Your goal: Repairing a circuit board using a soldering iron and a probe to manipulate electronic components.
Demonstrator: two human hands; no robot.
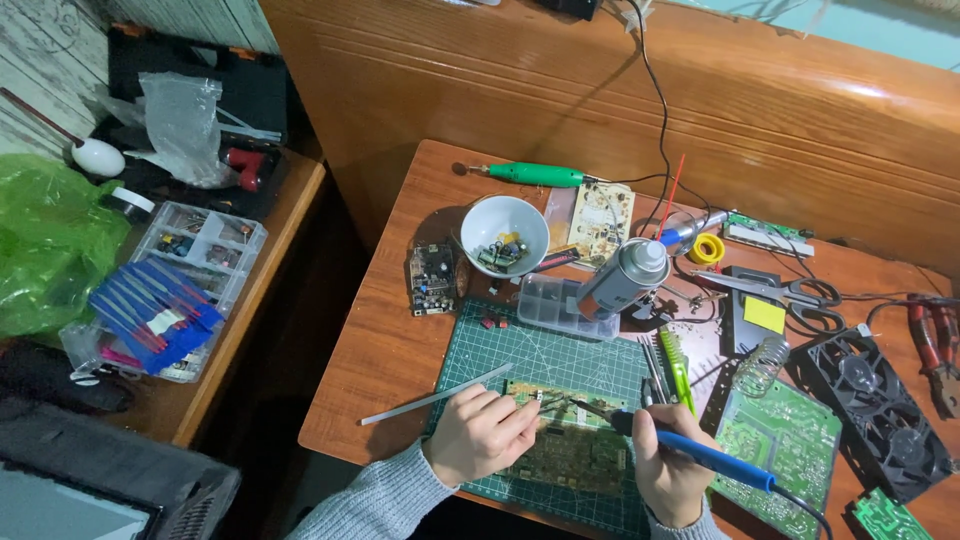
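- The left hand [482, 432] pinches a thin grey solder strip [436, 396], slanting up rightward onto the brownish-green circuit board [570, 450].
- That board lies between both hands on the green cutting mat [560, 365], long axis left-right.
- The right hand [668, 468] grips a blue-handled soldering iron [700, 452], tip pointing left.
- Open mat lies beyond.

Home electronics repair bench: cutting mat [560, 360], circuit boards [775, 440], parts organiser [200, 240], scissors [790, 292], wooden table [390, 340].
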